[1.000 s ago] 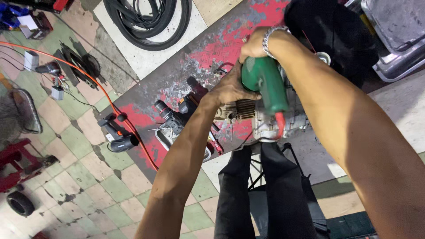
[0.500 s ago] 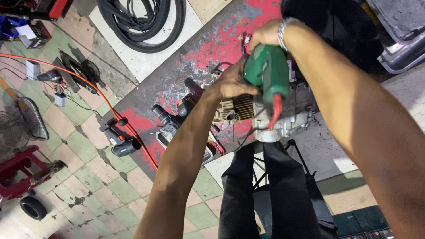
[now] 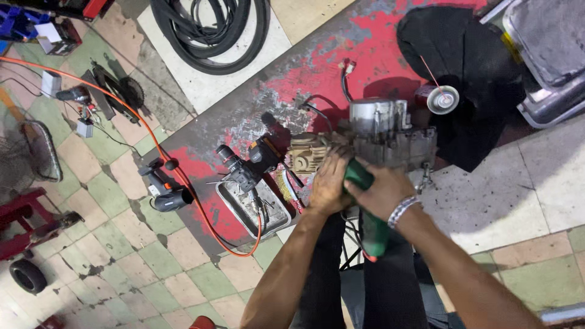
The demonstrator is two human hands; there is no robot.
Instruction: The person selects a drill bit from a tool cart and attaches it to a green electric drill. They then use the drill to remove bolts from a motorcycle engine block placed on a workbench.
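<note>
Red paint, worn to grey in patches, covers the floor slab [image 3: 317, 67] just above both hands; green and cream tiles [image 3: 103, 256] spread to the left w/ grime in the joints. Small engine [image 3: 390, 137] sits on the slab, touching the fingertips: dull grey metal casing, tan finned cylinder on its left side, wires off the top. Left hand [image 3: 329, 183] lies curled against the engine and the tool's front end. Right hand [image 3: 384, 192], w/ metal bracelet, is wrapped tight round the green power tool [image 3: 368, 219], whose body runs down toward the person's legs. Left of the hands: metal tray [image 3: 253, 210], black drill [image 3: 164, 189], orange cable [image 3: 152, 137]. Upper right: round spray can [image 3: 439, 99] on black cloth [image 3: 469, 73]. Upper left, far off: small white box [image 3: 52, 82].
</note>
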